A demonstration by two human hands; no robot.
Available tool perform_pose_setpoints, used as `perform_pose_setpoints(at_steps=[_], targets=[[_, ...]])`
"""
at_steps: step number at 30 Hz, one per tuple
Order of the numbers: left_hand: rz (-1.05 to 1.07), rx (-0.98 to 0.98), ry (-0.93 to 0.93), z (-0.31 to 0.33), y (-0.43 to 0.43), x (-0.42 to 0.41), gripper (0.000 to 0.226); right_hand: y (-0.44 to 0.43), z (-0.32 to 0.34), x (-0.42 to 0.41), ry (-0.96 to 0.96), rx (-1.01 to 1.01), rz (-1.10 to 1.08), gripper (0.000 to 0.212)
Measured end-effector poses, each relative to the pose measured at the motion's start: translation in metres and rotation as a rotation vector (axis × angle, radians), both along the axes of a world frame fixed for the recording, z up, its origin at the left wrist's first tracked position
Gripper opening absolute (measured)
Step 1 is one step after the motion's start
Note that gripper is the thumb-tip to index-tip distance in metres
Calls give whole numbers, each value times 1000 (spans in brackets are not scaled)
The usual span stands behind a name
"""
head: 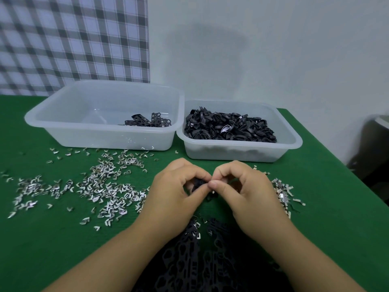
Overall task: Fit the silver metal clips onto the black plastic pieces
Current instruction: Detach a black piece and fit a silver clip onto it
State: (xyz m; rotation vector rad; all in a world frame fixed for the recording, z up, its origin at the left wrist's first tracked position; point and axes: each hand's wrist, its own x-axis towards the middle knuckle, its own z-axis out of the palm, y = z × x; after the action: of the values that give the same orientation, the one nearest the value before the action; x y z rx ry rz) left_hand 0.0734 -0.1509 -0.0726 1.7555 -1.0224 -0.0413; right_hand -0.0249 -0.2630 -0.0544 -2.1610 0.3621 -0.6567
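Note:
My left hand [174, 192] and my right hand [248, 192] meet above the green table, fingertips together. Between them is a small black plastic piece [199, 183], pinched by my left thumb and fingers. My right thumb and forefinger pinch at its right end; a silver clip there is mostly hidden. Several silver metal clips [101, 186] lie scattered on the cloth to the left, and a smaller heap of clips [283, 193] lies to the right. A pile of black plastic frames [200, 256] lies between my forearms.
A translucent tub [63, 123] at back left holds a few black frames [147, 121]. A smaller translucent tub [294, 142] at back right is full of black ring-shaped pieces [229, 127]. The green table [336, 228] ends at the right; a dark object [376, 144] stands beyond.

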Motion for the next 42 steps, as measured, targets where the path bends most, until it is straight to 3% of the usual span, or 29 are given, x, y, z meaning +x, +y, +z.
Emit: perform_pose_setpoints(at_steps=[4,8,16,28,35,42], targets=[[-8,5,-15,0,1,0,11,0,1,0,-5,-54,5,21],[39,6,-13,-3,0,3,16,-4,0,-2,-74,13,-29,20],[61,-43,182,-5,-1,6,14,-2,-6,-1,-64,-233,-44,15],[-36,-66,409,-1,1,5,10,-7,-8,-1,-175,-319,-130,10],[-56,-83,559,-2,-2,5,31,-11,-8,-4,-152,-376,-192,10],[-20,-120,600,1,-2,4,13,-9,-7,-5,-92,-499,-151,5]])
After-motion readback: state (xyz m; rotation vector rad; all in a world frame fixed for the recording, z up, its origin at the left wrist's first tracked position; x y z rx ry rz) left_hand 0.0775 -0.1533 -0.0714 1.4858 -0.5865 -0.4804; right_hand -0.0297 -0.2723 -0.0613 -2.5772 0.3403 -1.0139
